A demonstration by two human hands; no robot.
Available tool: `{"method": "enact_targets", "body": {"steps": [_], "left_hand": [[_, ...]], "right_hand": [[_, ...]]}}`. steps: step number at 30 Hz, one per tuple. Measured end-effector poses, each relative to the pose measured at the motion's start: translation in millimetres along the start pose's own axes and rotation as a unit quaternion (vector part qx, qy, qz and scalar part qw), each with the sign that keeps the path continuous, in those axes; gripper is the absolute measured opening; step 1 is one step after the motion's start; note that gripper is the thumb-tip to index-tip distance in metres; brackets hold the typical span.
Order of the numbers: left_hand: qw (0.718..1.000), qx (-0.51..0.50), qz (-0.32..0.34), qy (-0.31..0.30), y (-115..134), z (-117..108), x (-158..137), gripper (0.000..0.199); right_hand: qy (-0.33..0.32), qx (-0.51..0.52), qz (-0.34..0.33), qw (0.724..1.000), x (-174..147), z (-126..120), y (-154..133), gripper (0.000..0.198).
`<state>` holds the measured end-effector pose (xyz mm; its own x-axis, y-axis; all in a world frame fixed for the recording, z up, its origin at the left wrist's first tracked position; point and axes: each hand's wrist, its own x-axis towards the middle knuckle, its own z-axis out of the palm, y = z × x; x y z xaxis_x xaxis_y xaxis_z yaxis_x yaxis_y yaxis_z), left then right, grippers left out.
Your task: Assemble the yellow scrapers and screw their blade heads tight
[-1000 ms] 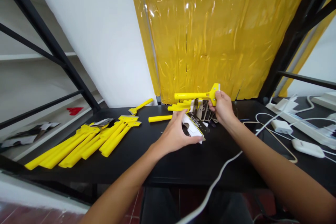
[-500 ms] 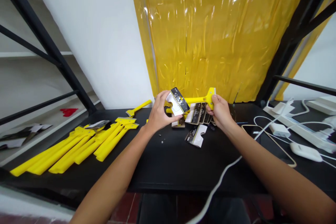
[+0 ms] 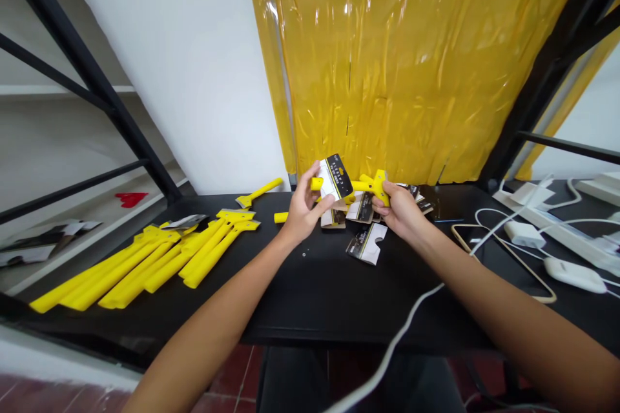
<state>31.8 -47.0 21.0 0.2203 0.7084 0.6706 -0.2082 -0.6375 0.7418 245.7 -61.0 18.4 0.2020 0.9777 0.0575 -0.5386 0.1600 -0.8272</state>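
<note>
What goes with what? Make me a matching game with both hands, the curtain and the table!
1. Left hand
2. Right hand
3. Curtain
4. Table

A. Black and flat
B. Holds a scraper at its head end
C. Yellow and hanging
D. Has a card between thumb and fingers

Right pairs: 1-D, 2-B, 3-C, 4-A

A black surface (image 3: 310,310) is carrying yellow scrapers (image 3: 139,274), lying side by side toward its left edge. Another scraper (image 3: 261,192) is lying near the back edge. Printed cards (image 3: 359,208) are lying bunched toward that edge's middle, one card (image 3: 367,243) resting just in front. A phone (image 3: 504,264), a white adapter (image 3: 524,234) and a power strip (image 3: 578,240) are lying toward the right edge.
</note>
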Motion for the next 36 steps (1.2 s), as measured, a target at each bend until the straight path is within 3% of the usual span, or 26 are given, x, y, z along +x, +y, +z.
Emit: {"method": "enact_targets", "body": {"steps": [4, 6, 10, 16, 22, 27, 32, 36], "left_hand": [[0.971, -0.176, -0.105, 0.12, 1, 5, 3, 0.054], [0.949, -0.232, -0.156, 0.147, 0, 4, 5, 0.046], [0.925, -0.284, -0.216, 0.13, -3, 2, 7, 0.025], [0.912, -0.282, -0.286, 0.088, -11, 11, -3, 0.031], [0.921, -0.242, -0.3, 0.052, -13, 19, -12, 0.032], [0.919, -0.243, -0.305, 0.055, -13, 20, -13, 0.044], [0.93, -0.236, -0.276, 0.055, -13, 19, -13, 0.053], [0.925, -0.234, -0.283, 0.094, -13, 17, -12, 0.044]], "right_hand": [[-0.009, 0.023, -0.011, 1.0, -8, 9, 5, 0.013], [-0.037, 0.035, -0.018, 0.999, -12, 14, 7, 0.009], [-0.106, 0.021, -0.019, 0.994, -17, 18, 13, 0.011], [-0.136, -0.088, -0.01, 0.987, -20, 13, 22, 0.021], [-0.12, -0.213, -0.051, 0.968, -25, 17, 23, 0.021], [-0.155, -0.166, -0.044, 0.973, -31, 21, 21, 0.038], [-0.15, -0.208, -0.054, 0.965, -32, 20, 20, 0.032], [-0.072, -0.225, -0.117, 0.965, -28, 19, 19, 0.036]]}}
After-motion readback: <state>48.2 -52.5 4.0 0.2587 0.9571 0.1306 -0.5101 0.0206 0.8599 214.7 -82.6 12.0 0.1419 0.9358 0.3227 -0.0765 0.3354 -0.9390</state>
